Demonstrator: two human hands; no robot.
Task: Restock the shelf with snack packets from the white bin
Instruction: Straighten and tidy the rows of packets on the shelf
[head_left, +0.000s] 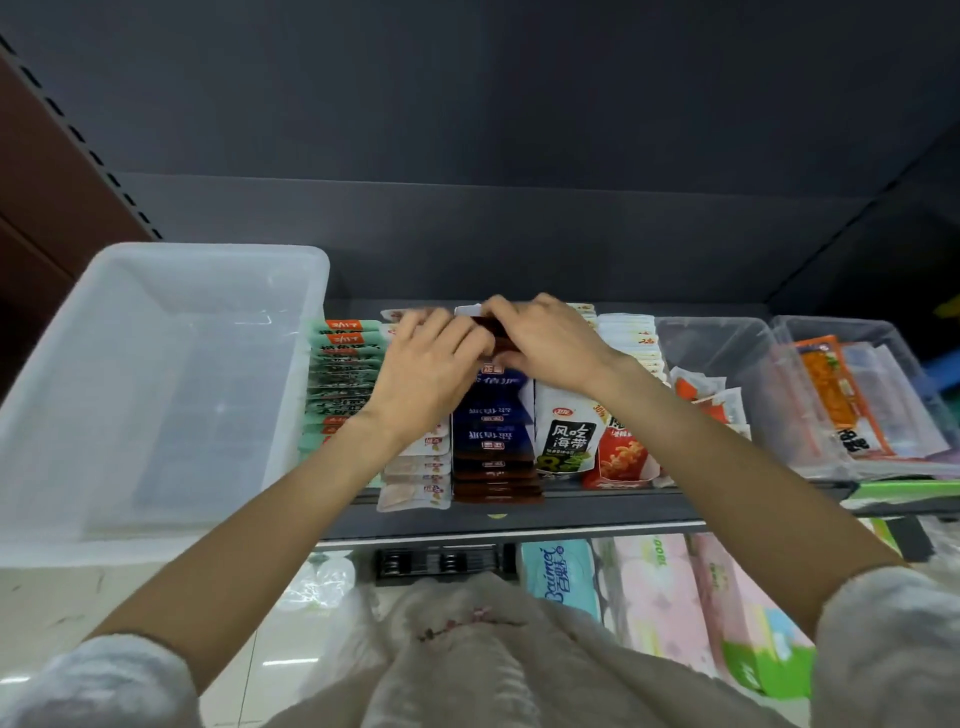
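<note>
Both hands meet at the back of the dark grey metal shelf (519, 514) — the left hand (431, 374) and the right hand (550, 343) together pinch a dark brown snack packet (491, 328) above the row of dark blue packets (493, 415). Left of that row sits the translucent white plastic bin (156, 395); right of it, a white seaweed pouch (566, 436).

sleeves (888, 639): fuzzy white, pushed up; forearms bare; top: pale fleece
</note>
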